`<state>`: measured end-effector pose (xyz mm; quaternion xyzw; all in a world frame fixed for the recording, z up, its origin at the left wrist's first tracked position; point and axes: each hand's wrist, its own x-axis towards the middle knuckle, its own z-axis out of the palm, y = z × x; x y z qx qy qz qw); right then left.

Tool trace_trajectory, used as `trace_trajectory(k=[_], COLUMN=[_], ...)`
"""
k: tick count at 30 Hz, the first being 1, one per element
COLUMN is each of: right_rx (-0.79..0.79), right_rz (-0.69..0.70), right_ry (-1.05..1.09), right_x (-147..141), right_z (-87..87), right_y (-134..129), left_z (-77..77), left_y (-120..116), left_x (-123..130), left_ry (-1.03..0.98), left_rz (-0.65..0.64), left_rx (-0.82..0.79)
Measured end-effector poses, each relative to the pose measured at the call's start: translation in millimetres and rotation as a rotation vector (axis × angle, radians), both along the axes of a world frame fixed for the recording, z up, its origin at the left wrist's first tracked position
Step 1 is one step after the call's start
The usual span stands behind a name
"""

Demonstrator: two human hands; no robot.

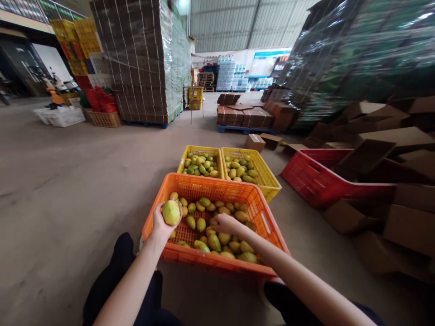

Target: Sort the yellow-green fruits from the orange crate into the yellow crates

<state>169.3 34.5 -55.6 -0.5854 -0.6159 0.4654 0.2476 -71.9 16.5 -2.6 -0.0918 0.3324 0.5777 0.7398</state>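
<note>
My left hand [163, 222] is closed around a yellow-green papaya [171, 213] with faintly ridged sides, held above the left part of an orange crate [204, 256]. My right hand [226, 224] reaches down inside the same crate, its fingers loosely bent and somewhat apart just over the fruit. Whether its fingertips touch a fruit cannot be made out. Many papayas [215, 242] lie loose in the crate, thickest at the front and right. Some of the slotted crate floor shows on the left.
Behind the orange crate stand two yellow crates, left [186, 151] and right [268, 174], both holding similar fruit. A red crate [306, 181] and a heap of cardboard boxes [411, 226] are on the right. Wrapped pallet stacks [136, 63] rise farther back.
</note>
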Motion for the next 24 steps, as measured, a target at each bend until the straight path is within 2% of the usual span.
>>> trace_trajectory(k=[3, 8, 14, 17, 20, 24], right_rx=[0.060, 0.150, 0.182, 0.171, 0.147, 0.135], right_rz=[0.050, 0.142, 0.341, 0.427, 0.480, 0.511], right_ry=[-0.237, -0.538, -0.793, -0.858, -0.891, -0.896], right_x=[19, 41, 37, 35, 37, 39], right_z=[-11.3, -9.9, 11.2, 25.8, 35.8, 40.8], right_y=[-36, -64, -87, -100, -108, -109], left_z=[-8.2, -34.6, -69.8, -81.5, -91.4, -94.4], left_y=[0, 0, -4, -4, -4, 6], left_x=[9, 28, 27, 30, 51, 107], left_ry=[0.038, 0.120, 0.247, 0.315, 0.318, 0.232], left_rz=[-0.024, -0.156, -0.259, -0.396, -0.498, -0.458], left_rx=[0.000, -0.050, -0.177, -0.266, -0.331, -0.332])
